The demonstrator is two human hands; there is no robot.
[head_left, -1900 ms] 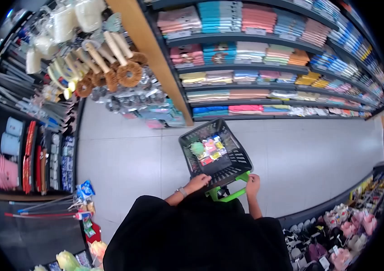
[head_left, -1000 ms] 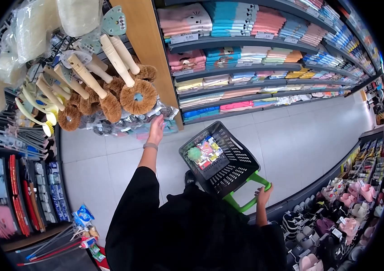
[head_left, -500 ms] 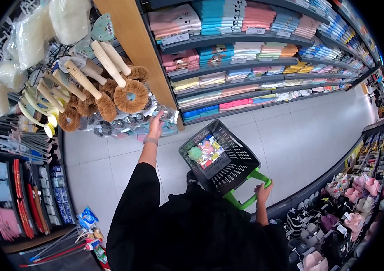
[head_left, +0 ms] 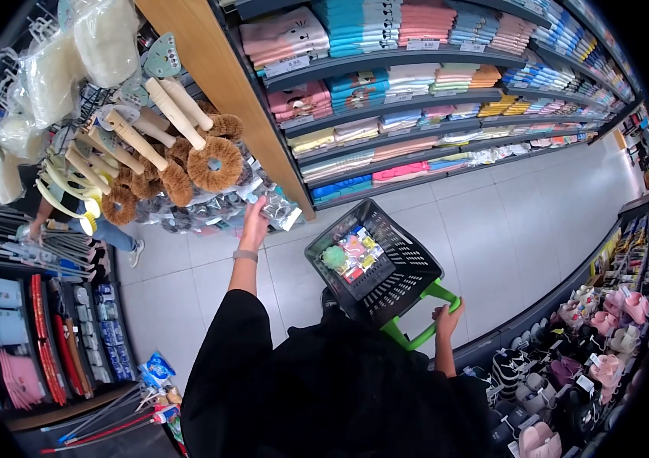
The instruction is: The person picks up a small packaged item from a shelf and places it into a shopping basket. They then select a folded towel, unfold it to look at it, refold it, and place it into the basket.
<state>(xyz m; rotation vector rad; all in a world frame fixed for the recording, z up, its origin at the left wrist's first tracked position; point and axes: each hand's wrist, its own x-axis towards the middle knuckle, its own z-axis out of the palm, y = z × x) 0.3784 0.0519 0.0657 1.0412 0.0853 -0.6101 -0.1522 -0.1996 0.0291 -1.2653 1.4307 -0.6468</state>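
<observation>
My left hand (head_left: 254, 223) is closed on the edge of a clear packet of grey scouring pads (head_left: 279, 209) at the low end of a hanging display. Whether the packet still hangs on its hook cannot be made out. Just above are brown round-headed brushes (head_left: 215, 163) with pale wooden handles. My right hand (head_left: 447, 319) wraps round the green handle (head_left: 421, 337) of a black shopping basket (head_left: 408, 267), which tilts beside my legs. Inside the basket lie a green mesh puff (head_left: 334, 257) and several small colourful packs (head_left: 361, 252).
Shelves of folded towels (head_left: 355, 91) line the far side, past a wooden post (head_left: 225, 84). Slippers (head_left: 538, 389) fill a rack at lower right. Mops and blue bins (head_left: 8, 305) stand left. Another person's leg and shoe (head_left: 135, 253) show behind the display.
My left hand and the packet have shifted slightly down and left. Another person's leg and arm have come into view at left. The right hand keeps its hold on the basket handle.
</observation>
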